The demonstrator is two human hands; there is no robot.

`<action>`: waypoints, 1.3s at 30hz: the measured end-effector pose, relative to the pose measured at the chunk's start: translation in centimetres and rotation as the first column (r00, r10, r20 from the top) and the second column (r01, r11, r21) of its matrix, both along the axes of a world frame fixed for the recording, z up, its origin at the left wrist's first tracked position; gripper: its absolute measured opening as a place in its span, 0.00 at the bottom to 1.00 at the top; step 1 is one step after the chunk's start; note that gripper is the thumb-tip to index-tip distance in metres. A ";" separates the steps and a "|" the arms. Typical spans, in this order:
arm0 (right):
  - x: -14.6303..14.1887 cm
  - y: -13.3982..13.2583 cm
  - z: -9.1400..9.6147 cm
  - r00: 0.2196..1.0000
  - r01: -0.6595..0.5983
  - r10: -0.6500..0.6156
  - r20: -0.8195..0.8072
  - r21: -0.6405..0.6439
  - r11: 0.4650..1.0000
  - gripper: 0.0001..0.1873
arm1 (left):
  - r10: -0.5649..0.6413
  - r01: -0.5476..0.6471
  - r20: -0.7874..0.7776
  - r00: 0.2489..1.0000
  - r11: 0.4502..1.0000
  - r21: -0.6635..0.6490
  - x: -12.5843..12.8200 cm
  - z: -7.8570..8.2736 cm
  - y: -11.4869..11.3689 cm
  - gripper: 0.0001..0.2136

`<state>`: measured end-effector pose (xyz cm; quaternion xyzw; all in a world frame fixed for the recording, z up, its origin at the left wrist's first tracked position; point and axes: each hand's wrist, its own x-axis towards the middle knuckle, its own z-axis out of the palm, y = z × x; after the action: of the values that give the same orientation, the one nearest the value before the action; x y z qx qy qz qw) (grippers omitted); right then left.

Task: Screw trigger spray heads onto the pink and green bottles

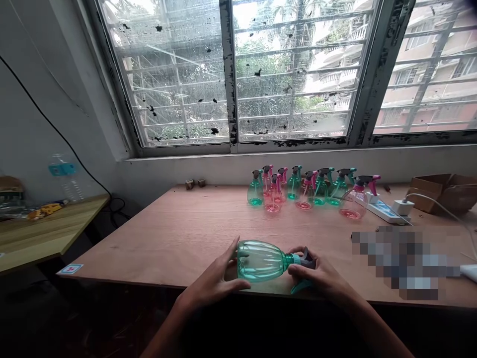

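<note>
A clear green spray bottle point(261, 260) lies sideways in the air above the table's front edge, its base to the left and its dark spray head to the right. My right hand point(316, 276) is closed around the spray head and neck, with the teal trigger pointing down below the fingers. At the other end, my left hand point(219, 278) cups the bottle's base between thumb and fingers. The bottle looks see-through, and I cannot make out any liquid in it.
Several green and pink spray bottles point(274, 196) stand upright along the back of the wooden table point(167, 233). To their right are a white power strip point(387, 211) with a plugged-in charger and an open cardboard box point(443, 191). A blurred patch covers the right front.
</note>
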<state>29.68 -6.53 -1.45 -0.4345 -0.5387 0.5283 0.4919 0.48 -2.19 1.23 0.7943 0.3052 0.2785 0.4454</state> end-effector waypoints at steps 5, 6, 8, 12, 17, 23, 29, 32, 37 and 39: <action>-0.1 -0.1 0.2 1.000 -0.011 0.011 -0.028 -0.012 1.000 0.27 | 0.048 -0.046 -0.050 0.998 0.998 0.041 0.1 -0.1 0.1 0.47; -0.1 -0.1 0.2 1.000 -0.008 0.008 -0.025 -0.014 1.000 0.27 | 0.041 -0.039 -0.045 0.998 0.998 0.048 0.1 0.0 0.1 0.48; -0.1 -0.2 0.4 1.000 -0.002 0.001 -0.009 -0.016 1.000 0.27 | 0.024 -0.022 -0.040 0.999 0.999 0.048 0.1 0.0 0.1 0.51; -0.1 -0.2 0.4 1.000 -0.004 0.004 0.003 -0.009 1.000 0.27 | 0.041 -0.040 -0.047 0.998 0.999 0.028 0.1 -0.2 0.2 0.48; 0.2 0.2 -0.5 1.000 0.002 -0.002 -0.027 0.007 1.000 0.25 | 0.029 -0.027 -0.047 0.998 0.999 0.033 0.0 -0.4 0.4 0.46; 0.2 0.3 -0.7 0.998 -0.008 0.008 -0.056 0.012 1.000 0.24 | -0.007 0.008 -0.036 0.999 0.999 0.035 0.2 0.2 0.1 0.48; 0.2 0.3 -0.8 0.999 -0.001 0.002 -0.047 0.015 1.000 0.24 | 0.037 -0.034 -0.046 0.998 0.998 0.047 0.0 -0.4 0.4 0.46; 0.3 0.3 -0.8 0.999 -0.010 0.011 -0.039 0.024 1.000 0.25 | 0.027 -0.025 -0.054 0.998 0.999 0.034 0.0 -0.5 0.4 0.48; 0.2 0.2 -0.6 0.999 -0.004 0.004 -0.041 0.016 1.000 0.25 | 0.014 -0.014 -0.030 0.999 1.000 0.005 0.2 0.0 0.2 0.47; 0.2 0.2 -0.4 0.999 -0.012 0.012 -0.044 0.010 1.000 0.25 | 0.015 -0.015 -0.041 0.999 1.000 0.016 0.2 0.0 0.2 0.43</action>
<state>29.84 -6.35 -1.89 -0.4172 -0.5330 0.5379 0.5024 0.71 -1.95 1.18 0.8009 0.3182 0.2678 0.4307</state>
